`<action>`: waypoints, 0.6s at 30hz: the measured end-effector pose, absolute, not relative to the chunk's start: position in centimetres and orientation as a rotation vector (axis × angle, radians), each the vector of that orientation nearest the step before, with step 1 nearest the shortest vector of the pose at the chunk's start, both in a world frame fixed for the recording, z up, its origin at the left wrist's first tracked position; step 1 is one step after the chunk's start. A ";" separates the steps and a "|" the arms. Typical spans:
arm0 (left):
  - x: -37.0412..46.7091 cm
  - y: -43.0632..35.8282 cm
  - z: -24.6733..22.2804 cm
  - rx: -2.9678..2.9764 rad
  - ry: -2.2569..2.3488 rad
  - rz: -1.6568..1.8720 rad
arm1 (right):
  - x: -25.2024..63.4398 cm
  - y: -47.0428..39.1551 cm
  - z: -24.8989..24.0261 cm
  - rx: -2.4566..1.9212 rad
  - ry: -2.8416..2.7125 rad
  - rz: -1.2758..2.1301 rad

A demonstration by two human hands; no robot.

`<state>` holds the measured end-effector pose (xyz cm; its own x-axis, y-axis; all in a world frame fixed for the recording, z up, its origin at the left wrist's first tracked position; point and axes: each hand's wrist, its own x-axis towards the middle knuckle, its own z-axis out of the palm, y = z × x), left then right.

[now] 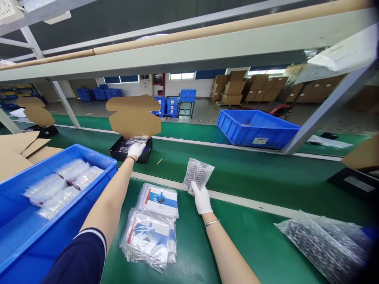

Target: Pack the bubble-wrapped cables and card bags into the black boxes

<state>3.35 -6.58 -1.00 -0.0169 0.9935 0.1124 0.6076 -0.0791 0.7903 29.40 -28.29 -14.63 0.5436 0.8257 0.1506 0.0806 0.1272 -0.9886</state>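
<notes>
My left hand (136, 150), in a white glove, reaches into a black carton (145, 157) with a raised brown cardboard lid (136, 120). Its fingers lie stretched over a bagged printed booklet (138, 139) and other wrapped contents; their tips are partly hidden. Over the pale edge strip of the bench, my right hand (203, 200), also gloved, grips a clear bubble-wrap pouch (197, 173), thumb on its near side. Between my forearms lie two stacks of plastic-bagged booklets (161, 200) with red, white and blue covers.
At left stands a blue bin (78, 152) holding clear bagged parcels (71, 169), beside brown cardboard sheets (17, 148). Bubble-wrap pouches (322, 240) lie at lower right. Another blue bin (260, 132) sits across the green belt (254, 169), near a metal post (325, 98). A shelf beam (189, 51) crosses overhead.
</notes>
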 end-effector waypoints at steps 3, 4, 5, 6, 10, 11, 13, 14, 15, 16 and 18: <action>4.9 -7.8 -4.1 1.977 1.793 0.737 | 29.6 -28.1 -14.9 -1.383 -0.858 0.638; 5.4 -8.1 -4.8 2.042 1.820 0.689 | 29.6 -27.9 -15.0 -1.396 -0.855 0.631; 5.9 -8.3 -5.2 2.101 1.837 0.649 | 29.7 -27.8 -15.1 -1.410 -0.853 0.630; 6.5 -8.6 -5.5 2.154 1.843 0.613 | 29.7 -27.7 -15.1 -1.422 -0.853 0.633; 8.3 -10.3 -5.8 2.313 1.792 0.553 | 29.8 -27.5 -15.1 -1.441 -0.851 0.647; 8.5 -10.7 -5.7 2.335 1.769 0.572 | 29.8 -27.5 -15.0 -1.443 -0.852 0.643; 8.4 -11.1 -5.0 2.336 1.751 0.663 | 29.9 -27.6 -15.1 -1.443 -0.862 0.630; 8.0 -10.9 -4.5 2.310 1.769 0.735 | 30.0 -27.6 -15.1 -1.442 -0.868 0.624; 7.3 -10.4 -3.9 2.262 1.809 0.817 | 30.1 -27.6 -15.2 -1.441 -0.870 0.618; 6.4 -9.6 -3.2 2.192 1.867 0.896 | 30.1 -27.6 -15.3 -1.438 -0.867 0.617; 4.4 -7.4 -2.2 2.005 1.993 0.994 | 30.2 -27.5 -15.5 -1.433 -0.855 0.618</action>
<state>4.42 -7.42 -2.19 -0.0988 0.9331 0.3458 0.8376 -0.1097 0.5352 30.23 -27.53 -15.48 0.5757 0.8068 0.1327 0.1276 0.0717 -0.9892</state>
